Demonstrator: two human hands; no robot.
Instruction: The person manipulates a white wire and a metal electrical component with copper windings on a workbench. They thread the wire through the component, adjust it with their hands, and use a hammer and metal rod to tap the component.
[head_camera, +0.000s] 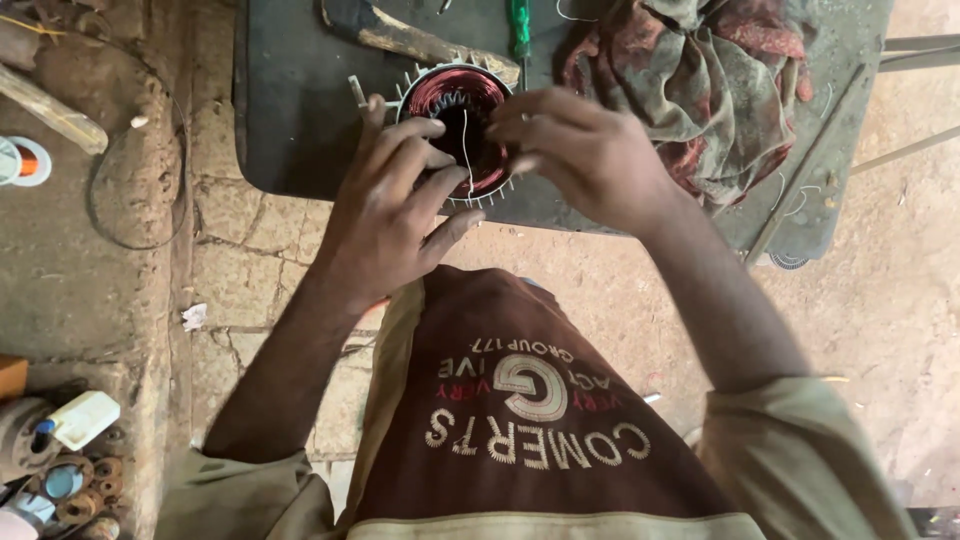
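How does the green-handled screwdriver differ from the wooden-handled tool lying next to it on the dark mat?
The green-handled screwdriver is slim, with a bright glossy handle, and lies nearly straight up the picture. The wooden-handled tool is thicker, dull brown and worn, and lies slanted. Both rest untouched on the dark mat, just behind the copper-wound ring that the left hand and right hand work on.

We see own left hand (385, 215) and right hand (590, 150) bare, forearms uncovered; olive-tan short sleeves (790, 450); dark maroon apron (500, 400), pale printed lettering, tan trim at hem.

Dark mat (290, 120) on floor: wound stator (455, 130), green screwdriver (520, 28), crumpled cloth (700, 80), wooden-handled tool (420, 40).
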